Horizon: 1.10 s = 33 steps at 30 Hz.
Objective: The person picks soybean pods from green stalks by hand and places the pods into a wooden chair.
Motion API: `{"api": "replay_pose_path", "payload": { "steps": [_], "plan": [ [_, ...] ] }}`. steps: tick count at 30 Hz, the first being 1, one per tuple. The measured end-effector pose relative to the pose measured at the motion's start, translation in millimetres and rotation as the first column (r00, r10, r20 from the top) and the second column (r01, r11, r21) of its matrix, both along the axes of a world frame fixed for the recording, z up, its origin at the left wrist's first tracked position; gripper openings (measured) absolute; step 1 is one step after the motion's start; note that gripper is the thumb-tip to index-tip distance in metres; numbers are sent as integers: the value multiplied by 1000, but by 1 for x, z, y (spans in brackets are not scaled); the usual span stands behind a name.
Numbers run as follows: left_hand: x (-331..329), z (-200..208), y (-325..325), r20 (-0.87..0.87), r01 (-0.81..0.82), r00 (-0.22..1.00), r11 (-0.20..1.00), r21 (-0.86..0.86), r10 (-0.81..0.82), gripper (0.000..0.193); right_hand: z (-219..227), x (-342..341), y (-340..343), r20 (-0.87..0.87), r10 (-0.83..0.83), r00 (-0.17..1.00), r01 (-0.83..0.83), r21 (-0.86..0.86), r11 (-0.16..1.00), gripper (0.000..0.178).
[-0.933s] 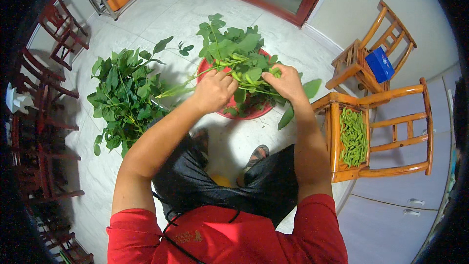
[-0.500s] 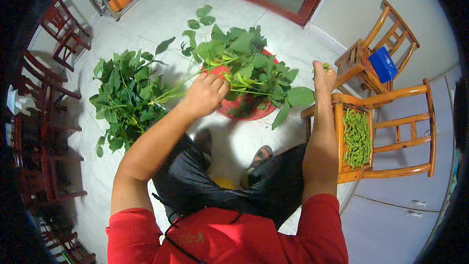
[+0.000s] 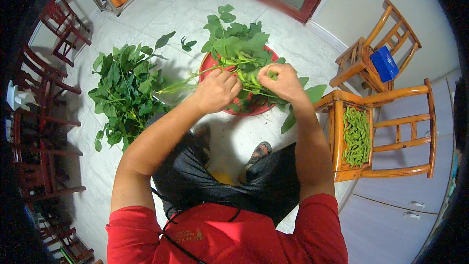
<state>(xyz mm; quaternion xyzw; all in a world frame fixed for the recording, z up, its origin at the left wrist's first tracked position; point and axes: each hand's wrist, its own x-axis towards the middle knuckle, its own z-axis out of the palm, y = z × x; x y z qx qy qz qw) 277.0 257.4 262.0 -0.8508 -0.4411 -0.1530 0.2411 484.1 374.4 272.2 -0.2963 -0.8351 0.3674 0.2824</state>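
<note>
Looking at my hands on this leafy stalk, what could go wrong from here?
The green pods in your right hand could drop among the leaves over the red basin, green on green. The leafy stalk might snap in your left hand. The loose pods on the wooden chair lie near your right forearm, so a bump might scatter some.

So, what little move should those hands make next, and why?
Probably a gentle tug by the right hand on the green pods beside it, while the left hand steadies the stems. Those pods show between the two hands, the left is closed around the stems, and loose pods lie on the wooden chair, so plucking seems sensible.
</note>
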Motion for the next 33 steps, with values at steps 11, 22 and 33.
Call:
{"api": "replay_pose_path", "payload": {
  "steps": [11,22,33],
  "plan": [
    [2,0,-1,9,29,1000,1000,10,-29,20,-17,-12,0,50,-33,998,41,-171,984,23],
    [1,-2,-1,13,6,1000,1000,13,-6,20,-14,-18,-7,23,-59,998,63,-250,966,16],
    [-13,2,-10,-14,-27,1000,999,17,27,16,-15,31,36,19,-382,924,379,-188,906,25]
  ]
}}
